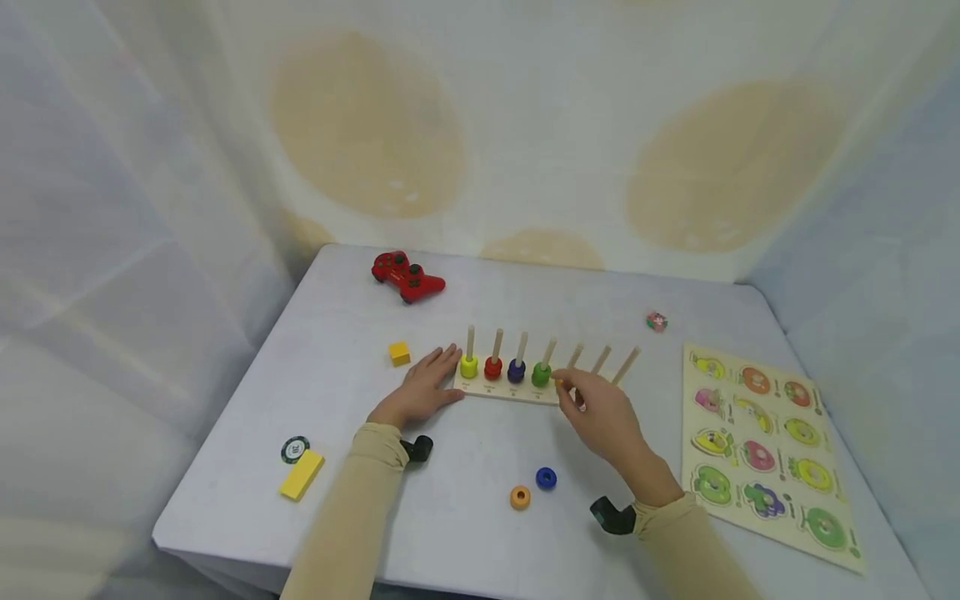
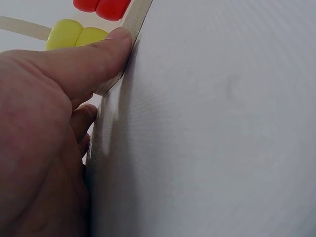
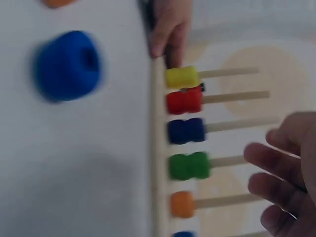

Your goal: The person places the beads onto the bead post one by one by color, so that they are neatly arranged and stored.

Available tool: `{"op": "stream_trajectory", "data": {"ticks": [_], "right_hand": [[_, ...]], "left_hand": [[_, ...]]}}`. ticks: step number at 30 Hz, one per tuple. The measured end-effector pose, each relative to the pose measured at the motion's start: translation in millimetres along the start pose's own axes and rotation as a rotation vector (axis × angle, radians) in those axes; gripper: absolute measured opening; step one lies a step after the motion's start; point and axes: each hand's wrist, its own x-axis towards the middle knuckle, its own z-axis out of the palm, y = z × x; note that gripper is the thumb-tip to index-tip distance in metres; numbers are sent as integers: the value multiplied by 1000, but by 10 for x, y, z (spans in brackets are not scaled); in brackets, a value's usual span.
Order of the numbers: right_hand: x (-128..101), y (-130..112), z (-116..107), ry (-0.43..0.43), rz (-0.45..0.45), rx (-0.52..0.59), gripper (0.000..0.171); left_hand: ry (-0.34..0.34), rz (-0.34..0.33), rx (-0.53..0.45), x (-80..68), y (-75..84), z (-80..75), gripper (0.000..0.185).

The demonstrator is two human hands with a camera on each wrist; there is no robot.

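A pale wooden peg board (image 1: 498,394) lies across the table, its several upright pegs carrying coloured rings. Yellow (image 1: 468,367), red (image 1: 492,368), dark blue (image 1: 516,371) and green rings (image 1: 541,375) sit on the pegs from the left. My left hand (image 1: 420,392) rests at the board's left end, fingers extended, thumb touching its edge. Over the pegs right of the green rings is my right hand (image 1: 607,417). In the right wrist view its fingers are loosely bent and hold nothing visible, near an orange ring (image 3: 182,204) on its peg. A blue ring (image 3: 183,234) shows partly beyond.
Loose orange (image 1: 520,497) and blue rings (image 1: 546,477) lie before the board. A fruit puzzle board (image 1: 772,450) is at right. A red game controller (image 1: 407,277), yellow cube (image 1: 399,353), yellow block (image 1: 302,475), round chip (image 1: 294,449) and small pink item (image 1: 657,321) lie around.
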Motion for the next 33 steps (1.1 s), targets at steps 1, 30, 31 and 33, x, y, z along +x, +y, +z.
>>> {"op": "stream_trajectory", "data": {"ticks": [1, 30, 31, 33], "right_hand": [[-81, 34, 56, -43, 9, 17, 23], [-752, 81, 417, -320, -52, 29, 48], [-759, 70, 428, -325, -76, 30, 50], [-777, 46, 466, -329, -137, 28, 54]], "left_hand": [[-2, 4, 3, 0, -2, -1, 83], [-10, 1, 11, -6, 56, -49, 82], [-10, 2, 7, -11, 56, -49, 82], [-8, 2, 5, -18, 49, -41, 83]]}}
